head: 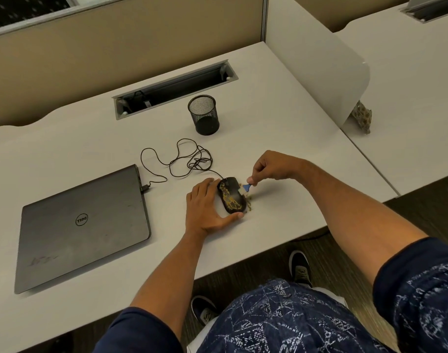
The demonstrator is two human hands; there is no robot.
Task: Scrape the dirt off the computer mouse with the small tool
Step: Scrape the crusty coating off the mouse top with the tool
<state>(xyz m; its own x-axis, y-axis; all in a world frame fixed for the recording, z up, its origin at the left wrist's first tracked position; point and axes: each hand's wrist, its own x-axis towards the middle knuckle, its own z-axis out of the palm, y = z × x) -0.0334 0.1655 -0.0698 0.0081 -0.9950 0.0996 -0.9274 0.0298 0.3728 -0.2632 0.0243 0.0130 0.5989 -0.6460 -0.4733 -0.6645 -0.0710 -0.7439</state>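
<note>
So the left hand (205, 207) is cupped around the black corded computer mouse (231, 196) on the white table (281, 138), thumb at its near end and fingers along its side, grip braced against it to pin it flat. Just across the mouse, the right hand (271, 166) has its grip pinched shut on the small blue-handled tool with a pale blade (244, 189), blade touching the mouse's right edge. I'd say partway done: a little pile of yellowish-brown crumbs (248, 200) sits just beside the mouse under the tool, but plenty of yellow gunk is on its top shell. Beyond the grips, the cable (182, 159) loops toward the closed grey laptop (83, 225), black mesh pen cup (204, 114) further back.
</note>
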